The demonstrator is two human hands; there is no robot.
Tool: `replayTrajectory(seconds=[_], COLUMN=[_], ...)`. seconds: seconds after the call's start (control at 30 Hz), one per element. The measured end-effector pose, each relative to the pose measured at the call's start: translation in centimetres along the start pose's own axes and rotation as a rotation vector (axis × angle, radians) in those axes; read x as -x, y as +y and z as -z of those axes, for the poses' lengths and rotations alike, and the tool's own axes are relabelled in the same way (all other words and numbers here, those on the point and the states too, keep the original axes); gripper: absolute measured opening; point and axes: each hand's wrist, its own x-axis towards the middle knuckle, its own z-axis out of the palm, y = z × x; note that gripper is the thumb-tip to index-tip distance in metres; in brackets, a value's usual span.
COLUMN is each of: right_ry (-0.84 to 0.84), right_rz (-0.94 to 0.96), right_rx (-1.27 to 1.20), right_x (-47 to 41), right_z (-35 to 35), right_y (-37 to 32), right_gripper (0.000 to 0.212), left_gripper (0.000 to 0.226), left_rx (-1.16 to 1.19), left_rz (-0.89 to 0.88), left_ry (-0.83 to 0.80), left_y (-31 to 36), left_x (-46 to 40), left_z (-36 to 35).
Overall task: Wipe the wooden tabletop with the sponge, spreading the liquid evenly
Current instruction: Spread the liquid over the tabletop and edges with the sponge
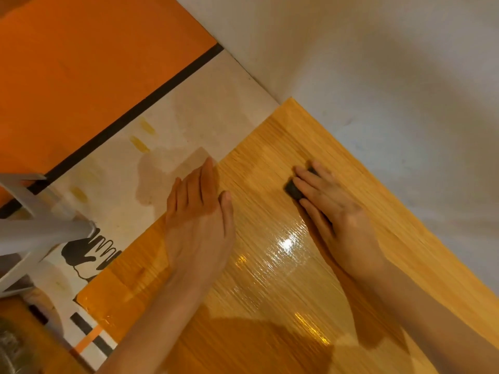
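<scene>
Glossy wet sheen on the wooden tabletop (283, 265) behind flat right hand (332, 211), fingers pressing the dark sponge (293, 190). Left hand (199, 211) braces alongside, fingers straight. Keep pressure even, push liquid ahead toward drier wood.

One wooden tabletop (270, 279) carries two hands: the left hand (198, 211) lies flat at its left edge, and the right hand (332, 209) presses one dark sponge (293, 190) nearer the far corner. One glossy patch of liquid (286, 247) shines between the hands. Off the left edge stand one white stool (35, 225) and one black hand-shaped print (83, 251) on the floor.
</scene>
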Motion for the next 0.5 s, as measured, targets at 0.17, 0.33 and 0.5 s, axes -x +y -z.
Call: replayTrajectory(seconds=[0.17,0.33,0.5], right_ry=[0.003,-0.048,-0.244], right_rz=[0.006,0.114,0.24], right_rx=[0.006,0.039,0.151], right_x=[-11.1,-10.8,-13.4], right_z=[-1.5,-3.4,-1.3], right_y=[-1.0,-2.6,-0.4], right_gripper=[0.033,0.028,0.029], left_gripper=[0.054,0.055,0.057], left_rx=[-0.005,-0.018,-0.028], left_rz=[0.017,0.027,0.024], left_ry=[-0.002,-0.032,-0.057], left_y=[0.4,0.4,0.5], left_x=[-0.1,0.0,-0.2], left_z=[0.1,0.1,0.0])
